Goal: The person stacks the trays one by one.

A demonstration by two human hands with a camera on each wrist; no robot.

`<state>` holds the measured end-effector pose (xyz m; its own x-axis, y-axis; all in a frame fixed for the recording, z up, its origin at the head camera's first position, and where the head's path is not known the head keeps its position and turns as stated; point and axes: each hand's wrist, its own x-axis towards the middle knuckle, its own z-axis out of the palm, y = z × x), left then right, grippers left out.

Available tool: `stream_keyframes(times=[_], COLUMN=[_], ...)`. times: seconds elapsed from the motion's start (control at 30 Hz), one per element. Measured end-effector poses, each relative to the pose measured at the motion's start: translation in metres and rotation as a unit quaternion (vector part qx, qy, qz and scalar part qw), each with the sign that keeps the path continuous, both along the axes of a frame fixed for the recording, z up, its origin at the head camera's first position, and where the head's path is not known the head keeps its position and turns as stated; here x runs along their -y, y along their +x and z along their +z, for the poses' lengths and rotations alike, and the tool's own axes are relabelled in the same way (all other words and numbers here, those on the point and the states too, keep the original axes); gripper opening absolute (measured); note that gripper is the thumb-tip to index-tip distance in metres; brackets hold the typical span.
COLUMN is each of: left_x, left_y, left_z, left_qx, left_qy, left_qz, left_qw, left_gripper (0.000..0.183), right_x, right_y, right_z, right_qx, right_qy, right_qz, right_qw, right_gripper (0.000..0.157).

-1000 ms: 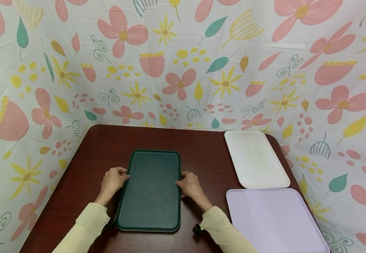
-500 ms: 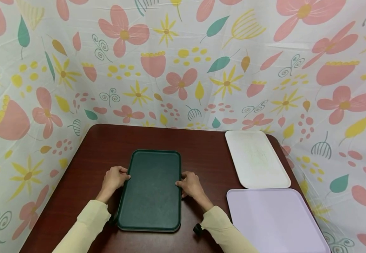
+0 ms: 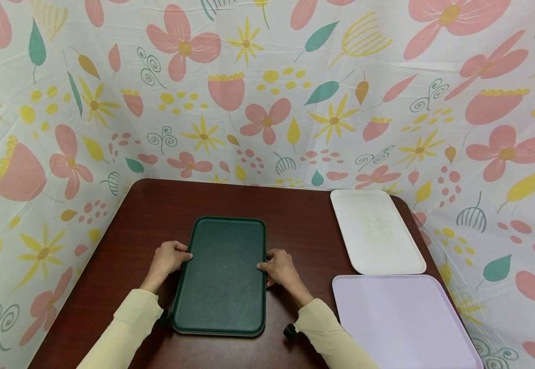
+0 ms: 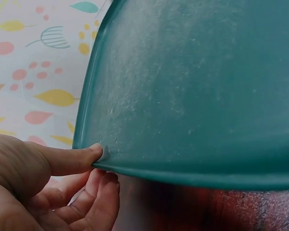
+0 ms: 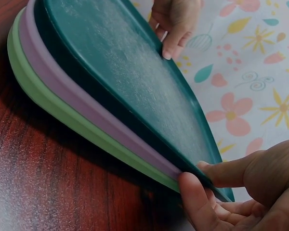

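A dark green rectangular tray [image 3: 221, 277] lies in front of me, its long sides pointing away. In the right wrist view it tops a stack, above a purple tray [image 5: 101, 115] and a light green tray [image 5: 62, 108]. My left hand [image 3: 165, 262] pinches the dark green tray's left rim, thumb above and fingers curled below. On the opposite side, my right hand [image 3: 281, 269] pinches the right rim, its thumb on top. The right index fingertip lies close to the lower trays' edges; whether it touches them I cannot tell.
To the right, a white tray [image 3: 378, 233] lies near the table's far corner. A lilac tray [image 3: 401, 318] lies just nearer than it. The dark red-brown table [image 3: 156, 205] meets a flower-print cloth [image 3: 267, 143] at the back and sides.
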<state>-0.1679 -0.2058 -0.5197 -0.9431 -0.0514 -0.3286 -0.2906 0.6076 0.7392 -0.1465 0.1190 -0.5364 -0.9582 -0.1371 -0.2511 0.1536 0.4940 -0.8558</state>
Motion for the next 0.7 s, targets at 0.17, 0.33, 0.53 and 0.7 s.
stream_keyframes(times=[0.17,0.33,0.53,0.7], left_x=[0.0019,-0.0006,-0.0014,-0.0022], left_y=[-0.0013,-0.0015,0.0012,0.0023], left_z=[-0.0004,0.0012,0.0012,-0.0001], left_qx=[0.022,0.035,0.029,0.017], left_qy=[0.028,0.038,0.031,0.021], left_qz=[0.006,0.02,0.016,0.014], left_qw=[0.9993,0.9985,0.999,0.9995], left_gripper=[0.036,0.036,0.036,0.036], right_x=[-0.001,-0.0018,-0.0021,-0.0032], right_y=[0.0003,-0.0005,0.0005,0.0017], right_z=[0.001,0.001,0.0003,0.0008], right_qx=[0.0,0.0,-0.001,-0.007], right_qy=[-0.012,-0.009,0.0,0.005], right_qz=[0.006,0.009,0.006,0.005], right_qw=[1.0,1.0,1.0,1.0], right_gripper=[0.052,0.046,0.047,0.049])
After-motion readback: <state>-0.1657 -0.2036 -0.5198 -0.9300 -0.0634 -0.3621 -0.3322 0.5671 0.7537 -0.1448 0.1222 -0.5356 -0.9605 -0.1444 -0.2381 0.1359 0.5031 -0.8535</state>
